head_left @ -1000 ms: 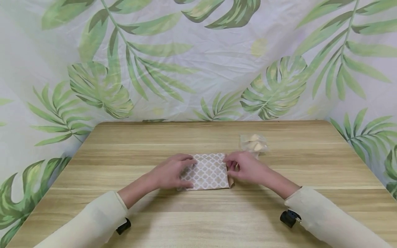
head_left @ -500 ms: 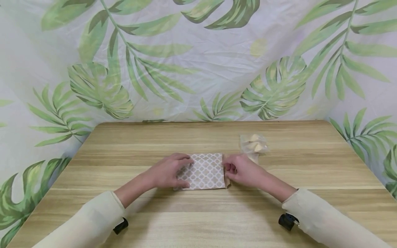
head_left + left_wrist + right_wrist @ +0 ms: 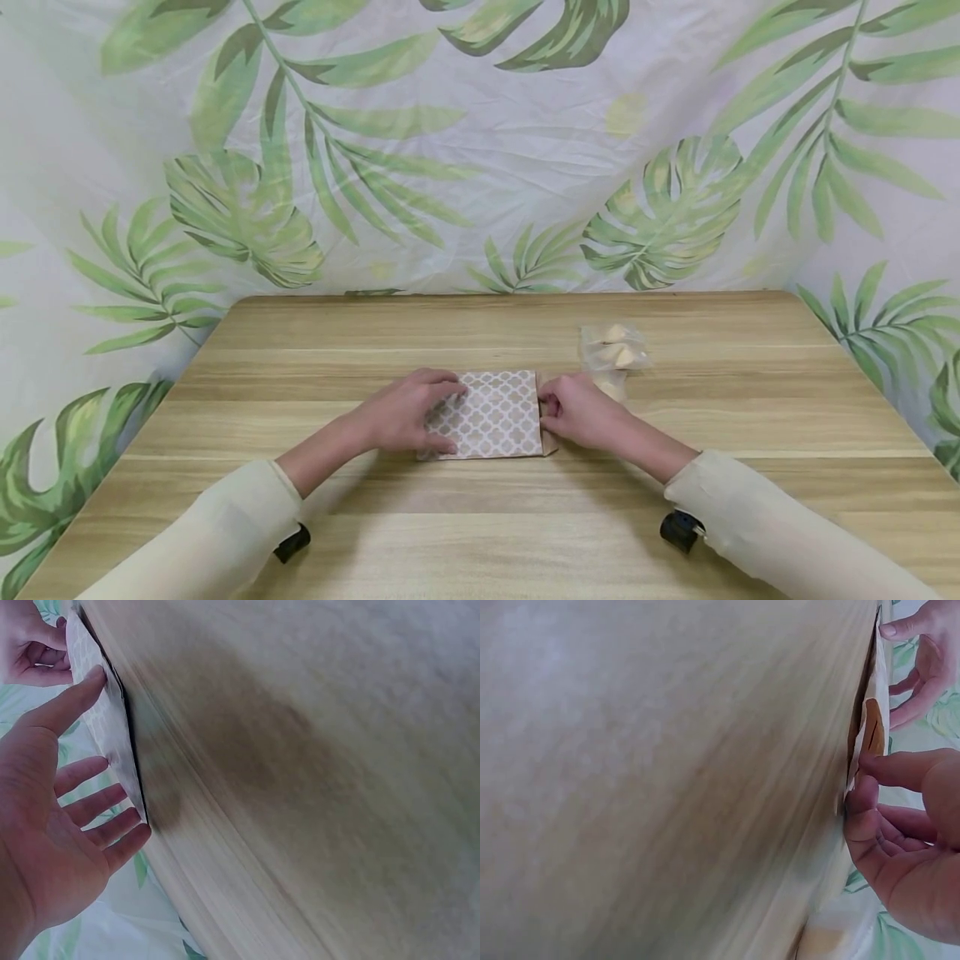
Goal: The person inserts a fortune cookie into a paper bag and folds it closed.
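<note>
Shifted slightly since a second ago: your patterned paper bag [image 3: 498,417] sits a little further toward your left, your right hand [image 3: 587,408] coming along with it. Bag lies flat on the table [image 3: 480,533], between your hands. Left hand [image 3: 408,410] at the bag's left end: fingers spread and loosely extended, thumb and fingertips on the paper, nothing clenched. Right hand at the bag's right end: thumb and forefinger pinch the brown fold [image 3: 551,447], remaining fingers curled in.

Progress, as a judgement: bag is laid out and steadied; work on its right end looks underway, not finished. Clear packet [image 3: 617,348] with two pale pieces lies outside, beyond the bag's far right corner; a smaller packet [image 3: 611,384] sits closer to that corner.

Hard to make out: your wrist views catch the bag almost edge-on, so perhaps you are parting a mouth, perhaps creasing a flap. Bag's contents, if any, don't show. Your left hand covers its left end; your right hand partly hides the smaller packet.
</note>
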`<state>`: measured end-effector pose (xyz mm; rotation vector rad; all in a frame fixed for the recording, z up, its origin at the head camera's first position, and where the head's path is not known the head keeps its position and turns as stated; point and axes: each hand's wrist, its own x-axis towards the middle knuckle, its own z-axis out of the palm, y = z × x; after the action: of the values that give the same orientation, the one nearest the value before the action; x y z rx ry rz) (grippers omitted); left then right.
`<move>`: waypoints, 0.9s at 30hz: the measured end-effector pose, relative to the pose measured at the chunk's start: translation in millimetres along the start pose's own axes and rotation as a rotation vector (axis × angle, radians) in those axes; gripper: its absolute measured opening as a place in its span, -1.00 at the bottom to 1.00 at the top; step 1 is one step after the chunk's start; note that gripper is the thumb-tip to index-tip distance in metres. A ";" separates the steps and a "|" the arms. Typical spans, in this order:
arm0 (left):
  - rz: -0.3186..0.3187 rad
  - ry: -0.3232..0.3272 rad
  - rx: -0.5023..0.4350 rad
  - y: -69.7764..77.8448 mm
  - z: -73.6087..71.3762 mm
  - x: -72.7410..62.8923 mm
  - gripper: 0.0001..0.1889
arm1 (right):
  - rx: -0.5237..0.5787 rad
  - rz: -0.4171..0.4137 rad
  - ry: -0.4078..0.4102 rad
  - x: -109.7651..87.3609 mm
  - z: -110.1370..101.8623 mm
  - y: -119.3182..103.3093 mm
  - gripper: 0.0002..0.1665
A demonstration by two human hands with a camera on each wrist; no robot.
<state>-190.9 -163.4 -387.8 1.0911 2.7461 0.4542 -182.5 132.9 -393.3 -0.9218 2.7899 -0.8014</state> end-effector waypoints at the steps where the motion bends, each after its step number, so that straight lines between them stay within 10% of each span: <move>1: 0.000 0.001 0.000 -0.4 0.2 0.7 -0.14 | 0.012 0.013 -0.005 0.6 0.0 -0.1 -0.93; 27: -0.037 -0.038 -0.072 2.1 1.3 7.5 0.03 | 0.522 0.124 0.037 -0.8 5.2 8.3 -0.43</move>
<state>-194.7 -156.4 -388.5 1.0204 2.6901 0.5170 -184.9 136.7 -402.1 -0.6368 2.4316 -1.4339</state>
